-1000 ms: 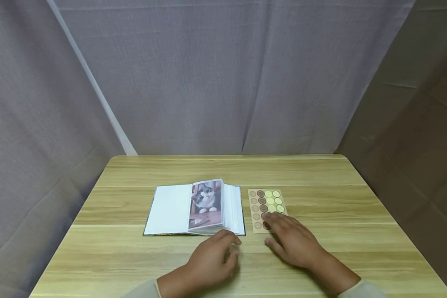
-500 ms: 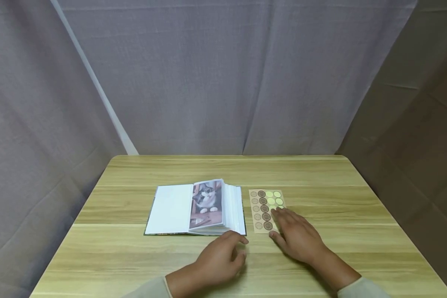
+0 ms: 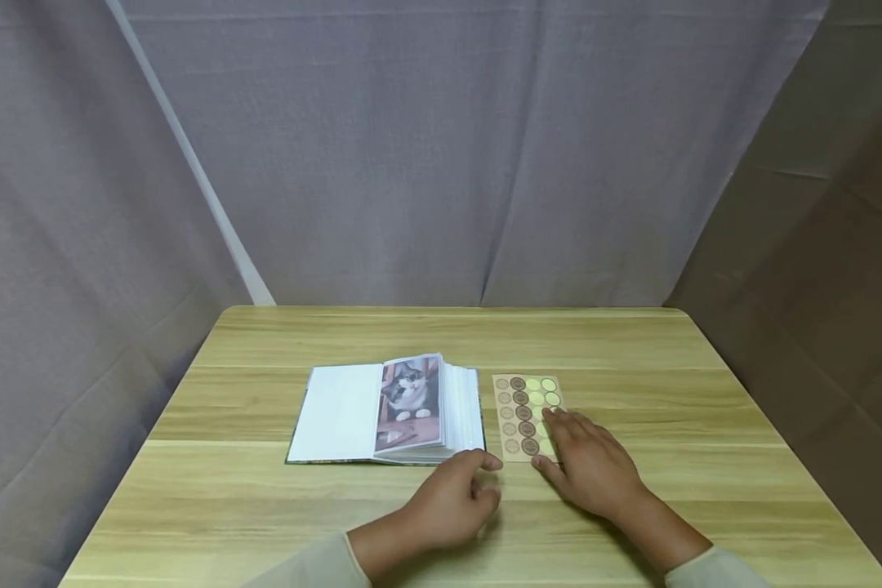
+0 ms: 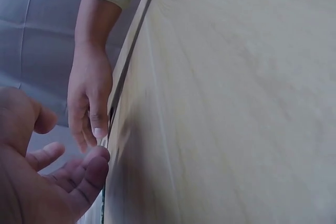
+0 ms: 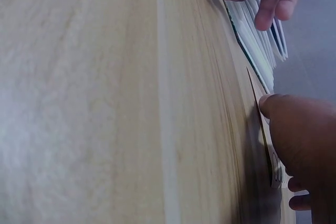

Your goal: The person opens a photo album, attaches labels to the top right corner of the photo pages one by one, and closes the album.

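Note:
A sheet of round stickers (image 3: pixel 523 413), tan with brown and yellow circles, lies on the table. My right hand (image 3: pixel 595 469) rests its outstretched fingers on the sheet's right side, covering some stickers; the thumb is at the near edge. In the right wrist view, the sheet's near edge (image 5: pixel 265 129) lifts slightly off the tabletop. My left hand (image 3: pixel 456 498) hovers with loosely bent fingers, holding nothing, just in front of the gap between album and sheet. Left of the sheet lies a photo album (image 3: pixel 336 412), spread at a cat photo (image 3: pixel 410 404).
The wooden table (image 3: pixel 265 506) has its far edge against a grey curtain (image 3: pixel 375 163). More curtain hangs at both sides. The album's pages (image 3: pixel 459 408) fan up on its right half.
My left hand has moved right, toward the sticker sheet. My right hand's fingers have slid right across the sheet, uncovering the lower brown stickers. The album stays as it was.

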{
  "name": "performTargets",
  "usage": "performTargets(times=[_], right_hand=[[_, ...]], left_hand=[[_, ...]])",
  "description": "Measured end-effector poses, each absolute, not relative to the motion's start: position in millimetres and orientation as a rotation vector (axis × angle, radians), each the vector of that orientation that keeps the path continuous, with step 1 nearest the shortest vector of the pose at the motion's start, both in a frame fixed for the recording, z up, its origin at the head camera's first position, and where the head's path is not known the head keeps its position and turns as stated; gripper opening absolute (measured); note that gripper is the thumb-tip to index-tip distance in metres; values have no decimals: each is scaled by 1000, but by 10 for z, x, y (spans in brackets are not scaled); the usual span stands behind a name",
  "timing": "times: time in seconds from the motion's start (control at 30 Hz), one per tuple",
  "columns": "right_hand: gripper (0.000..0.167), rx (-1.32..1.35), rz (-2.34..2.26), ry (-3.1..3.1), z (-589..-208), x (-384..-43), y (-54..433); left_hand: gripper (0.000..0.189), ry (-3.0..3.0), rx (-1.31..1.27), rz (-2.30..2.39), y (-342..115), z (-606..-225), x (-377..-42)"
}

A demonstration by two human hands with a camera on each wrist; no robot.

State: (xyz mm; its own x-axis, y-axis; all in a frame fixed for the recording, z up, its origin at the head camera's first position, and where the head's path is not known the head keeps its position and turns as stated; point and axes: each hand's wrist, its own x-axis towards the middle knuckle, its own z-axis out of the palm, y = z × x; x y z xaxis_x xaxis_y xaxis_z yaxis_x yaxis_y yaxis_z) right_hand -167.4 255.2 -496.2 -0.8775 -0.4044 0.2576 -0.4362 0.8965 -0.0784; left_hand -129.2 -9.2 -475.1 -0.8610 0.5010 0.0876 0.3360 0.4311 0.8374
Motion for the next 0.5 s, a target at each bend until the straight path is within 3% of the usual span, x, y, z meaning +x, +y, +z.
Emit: performTargets(times=[0.5], right_hand=[[77, 607, 178, -2851, -4992, -1704, 2546]], left_hand=[[37, 2454, 593, 1520, 58, -4725, -1341]])
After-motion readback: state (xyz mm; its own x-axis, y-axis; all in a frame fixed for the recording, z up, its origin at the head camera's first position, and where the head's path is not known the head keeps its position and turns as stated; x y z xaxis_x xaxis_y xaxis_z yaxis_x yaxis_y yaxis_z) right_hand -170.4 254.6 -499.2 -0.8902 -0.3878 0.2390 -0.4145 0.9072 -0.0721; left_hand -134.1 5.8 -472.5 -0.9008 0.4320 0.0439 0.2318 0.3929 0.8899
